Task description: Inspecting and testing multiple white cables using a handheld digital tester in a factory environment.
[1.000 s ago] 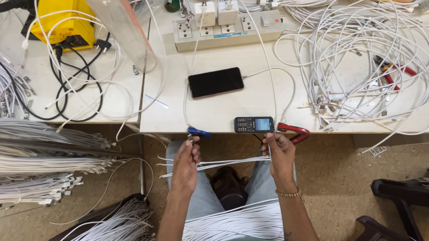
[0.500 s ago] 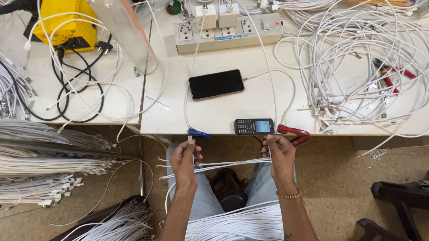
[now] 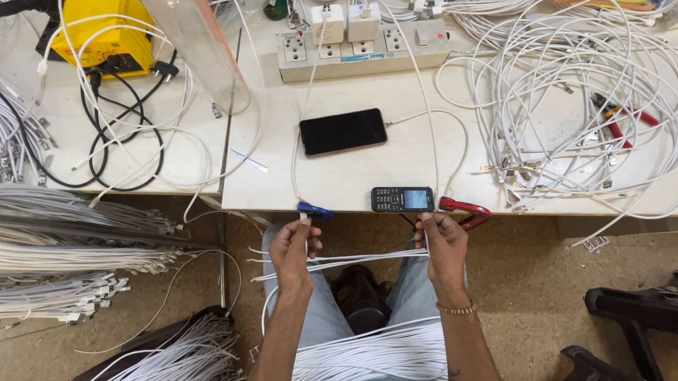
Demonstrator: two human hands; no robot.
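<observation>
Both hands edge up toward the worktop [image 3: 399,177] edge; left hand [image 3: 292,249] pinches a cable end, right hand [image 3: 444,243] grips the other, white cables [image 3: 359,259] stretched level between them, forearms raised over the lap.

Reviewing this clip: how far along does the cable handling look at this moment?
Done, by the look of it: straightened white cables lie stacked on the rack at the person's left and across the lap. In hand: the left hand and right hand hold a few white cables stretched between them below the table edge. Left: a large tangled pile of cables sits on the table at right.
</observation>
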